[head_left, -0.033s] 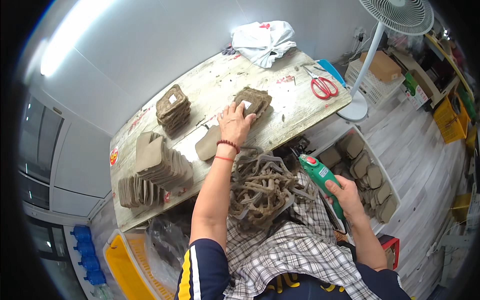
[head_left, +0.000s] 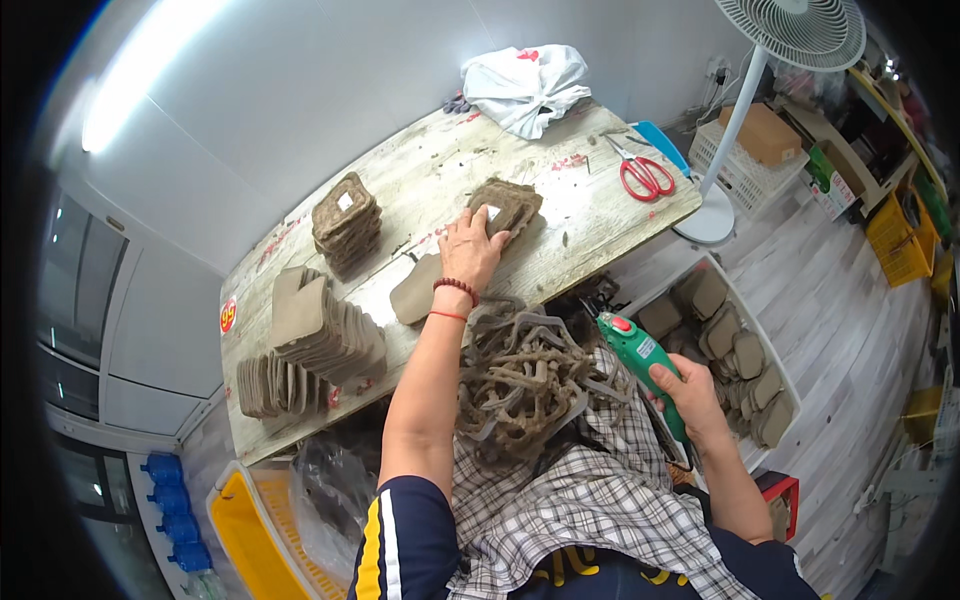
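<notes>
My left hand [head_left: 470, 247] lies with fingers stretched over a small stack of fuzzy brown pads [head_left: 515, 203], which has a white label on top. Under the wrist, a smooth taupe rounded pad [head_left: 414, 290] lies on the table. My right hand [head_left: 692, 392] is wrapped around a green handheld power tool [head_left: 640, 350] with a red switch. Its dark head points toward the table edge and is hard to make out. A tangled heap of brown trimmed frames and strips [head_left: 525, 385] sits on my lap, over a checked apron [head_left: 560, 500].
The table [head_left: 590, 225] also bears a taller pad stack [head_left: 347, 222], rows of taupe pads [head_left: 325, 325], red-handled scissors [head_left: 645, 177] and a white plastic bag [head_left: 527, 88]. On my right stand a white bin of pads [head_left: 785, 385] and a fan [head_left: 745, 120]; a yellow crate [head_left: 245, 530] is at lower left.
Almost nothing differs. The view has shifted very slightly; both hands keep their places on the pad stack and the power tool.
</notes>
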